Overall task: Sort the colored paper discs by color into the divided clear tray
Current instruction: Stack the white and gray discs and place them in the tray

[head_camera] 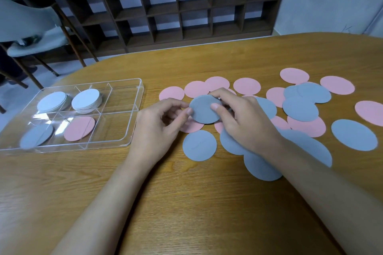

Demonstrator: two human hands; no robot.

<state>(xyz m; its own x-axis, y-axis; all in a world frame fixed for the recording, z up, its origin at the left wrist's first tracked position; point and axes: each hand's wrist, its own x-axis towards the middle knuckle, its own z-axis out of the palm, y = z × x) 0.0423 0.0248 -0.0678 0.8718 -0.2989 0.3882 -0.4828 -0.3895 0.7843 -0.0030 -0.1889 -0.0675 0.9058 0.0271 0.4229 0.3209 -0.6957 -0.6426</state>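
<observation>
Forearms nearest; left hand (159, 122) and right hand (242, 118), each grip pinched on grey disc (205, 109), frame centre, likely tray-bound (132, 109).

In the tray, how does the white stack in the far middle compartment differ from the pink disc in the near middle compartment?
The white stack is many discs piled thick; the pink disc looks like one or very few, thin. The stack is white, the disc pink. The stack sits in the far row of the tray, the pink disc in the near row, directly in front of it. Both are round, of similar size, and lie roughly flat.
</observation>
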